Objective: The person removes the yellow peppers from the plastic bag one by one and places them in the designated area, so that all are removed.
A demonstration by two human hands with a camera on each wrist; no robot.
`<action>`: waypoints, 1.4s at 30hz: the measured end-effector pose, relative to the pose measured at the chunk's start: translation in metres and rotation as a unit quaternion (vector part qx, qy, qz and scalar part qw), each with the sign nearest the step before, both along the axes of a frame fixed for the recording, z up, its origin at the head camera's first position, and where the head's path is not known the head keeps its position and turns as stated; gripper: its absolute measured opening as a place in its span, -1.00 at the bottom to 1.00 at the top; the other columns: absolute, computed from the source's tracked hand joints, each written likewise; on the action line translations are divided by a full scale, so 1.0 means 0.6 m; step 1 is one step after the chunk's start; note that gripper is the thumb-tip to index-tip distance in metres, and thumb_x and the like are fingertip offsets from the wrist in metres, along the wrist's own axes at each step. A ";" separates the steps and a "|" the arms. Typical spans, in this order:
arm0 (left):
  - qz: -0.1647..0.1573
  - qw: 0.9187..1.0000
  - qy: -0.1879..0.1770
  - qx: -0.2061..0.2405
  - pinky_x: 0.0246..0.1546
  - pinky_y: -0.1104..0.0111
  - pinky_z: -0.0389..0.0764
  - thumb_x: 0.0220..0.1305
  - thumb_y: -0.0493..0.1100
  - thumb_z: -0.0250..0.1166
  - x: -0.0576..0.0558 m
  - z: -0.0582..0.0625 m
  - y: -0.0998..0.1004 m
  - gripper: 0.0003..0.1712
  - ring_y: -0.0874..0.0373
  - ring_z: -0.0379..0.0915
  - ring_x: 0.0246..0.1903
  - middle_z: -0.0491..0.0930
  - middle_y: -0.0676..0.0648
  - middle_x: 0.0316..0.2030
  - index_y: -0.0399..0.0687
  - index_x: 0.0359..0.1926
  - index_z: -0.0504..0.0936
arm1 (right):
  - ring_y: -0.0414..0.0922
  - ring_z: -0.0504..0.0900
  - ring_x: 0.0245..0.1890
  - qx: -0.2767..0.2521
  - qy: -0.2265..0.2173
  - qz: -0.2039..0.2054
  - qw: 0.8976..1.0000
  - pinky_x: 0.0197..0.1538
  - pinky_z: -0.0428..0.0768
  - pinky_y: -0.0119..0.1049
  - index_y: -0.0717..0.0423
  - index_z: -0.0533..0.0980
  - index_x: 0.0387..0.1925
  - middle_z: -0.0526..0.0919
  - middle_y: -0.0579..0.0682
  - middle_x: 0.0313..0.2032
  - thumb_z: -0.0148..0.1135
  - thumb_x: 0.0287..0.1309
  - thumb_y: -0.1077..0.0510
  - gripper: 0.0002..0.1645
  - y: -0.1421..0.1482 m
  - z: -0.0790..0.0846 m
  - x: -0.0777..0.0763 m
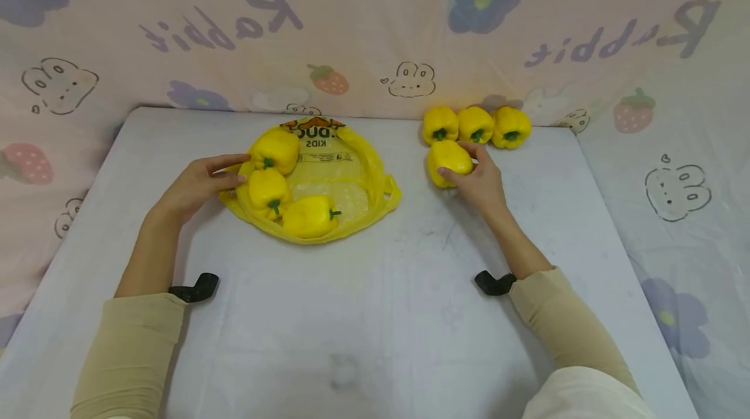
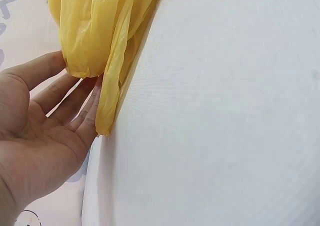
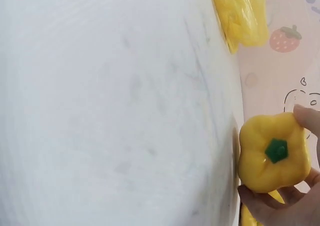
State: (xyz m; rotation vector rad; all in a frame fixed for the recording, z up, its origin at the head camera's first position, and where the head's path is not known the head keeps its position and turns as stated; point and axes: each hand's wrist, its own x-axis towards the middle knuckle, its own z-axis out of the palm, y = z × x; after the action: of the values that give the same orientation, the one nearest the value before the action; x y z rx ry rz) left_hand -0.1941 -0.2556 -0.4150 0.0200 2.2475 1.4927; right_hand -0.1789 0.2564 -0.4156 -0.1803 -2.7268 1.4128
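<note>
A yellow bell pepper (image 1: 448,163) is gripped between the thumb and fingers of my right hand (image 1: 482,181). Its green stem end (image 3: 276,150) faces the right wrist camera, and it is close over the table. To the left lies an opened yellow plastic bag (image 1: 357,224) with three yellow peppers inside, among them an upper one (image 1: 275,149), a middle one (image 1: 268,190) and a lower one (image 1: 309,216). My left hand (image 1: 196,186) touches the bag's left side with extended fingers, and in the left wrist view the fingertips meet the hanging plastic (image 2: 87,41).
Three more yellow peppers (image 1: 476,125) stand in a row at the table's back edge, just behind the held one. A cloth (image 1: 363,22) printed with rabbits and flowers hangs behind the white table (image 1: 351,315). Black wrist mounts (image 1: 199,287) show at both forearms.
</note>
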 end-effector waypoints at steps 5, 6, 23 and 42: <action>-0.001 1.000 0.002 -0.005 0.42 -0.04 0.10 0.38 -0.03 0.29 0.000 0.000 0.001 -0.29 -0.09 -0.01 0.45 0.10 -0.14 0.50 -0.10 0.46 0.29 | 0.06 0.38 0.22 0.016 0.009 -0.011 1.000 0.28 0.35 0.05 0.06 0.31 0.35 0.42 0.13 0.25 0.48 0.07 -0.13 -0.11 0.001 -0.004 -0.006; -0.001 1.000 0.002 -0.005 0.42 -0.04 0.10 0.39 -0.03 0.29 0.000 0.000 0.001 -0.29 -0.09 -0.01 0.45 0.10 -0.14 0.50 -0.10 0.46 0.29 | 0.07 0.38 0.23 0.017 0.009 -0.013 1.000 0.29 0.35 0.05 0.06 0.31 0.35 0.42 0.13 0.25 0.48 0.07 -0.14 -0.11 0.000 -0.005 -0.007; 0.007 1.000 -0.007 0.001 0.44 -0.05 0.02 0.38 -0.03 0.29 0.002 -0.004 0.001 -0.27 -0.11 -0.09 0.49 0.04 -0.13 0.52 -0.09 0.47 0.27 | 0.04 0.33 0.28 -0.023 0.019 -0.017 0.999 0.33 0.31 0.04 -0.01 0.25 0.41 0.36 0.12 0.32 0.43 0.09 -0.24 -0.04 -0.013 -0.019 -0.014; 0.006 1.000 -0.004 0.007 0.44 -0.04 0.03 0.37 -0.03 0.30 0.002 -0.002 0.003 -0.27 -0.10 -0.06 0.48 0.05 -0.11 0.52 -0.09 0.47 0.28 | 0.10 0.30 0.35 -0.092 0.145 0.013 0.985 0.45 0.19 -0.20 0.26 0.32 0.33 0.38 0.20 0.30 0.45 0.14 0.15 -0.21 -0.017 0.013 -0.016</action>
State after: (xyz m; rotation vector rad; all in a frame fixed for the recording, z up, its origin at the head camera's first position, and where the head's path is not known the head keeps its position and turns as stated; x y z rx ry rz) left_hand -0.1929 -0.2535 -0.4160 0.0033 2.2341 1.5123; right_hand -0.1883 0.2462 -0.4078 0.0504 -2.3743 1.5596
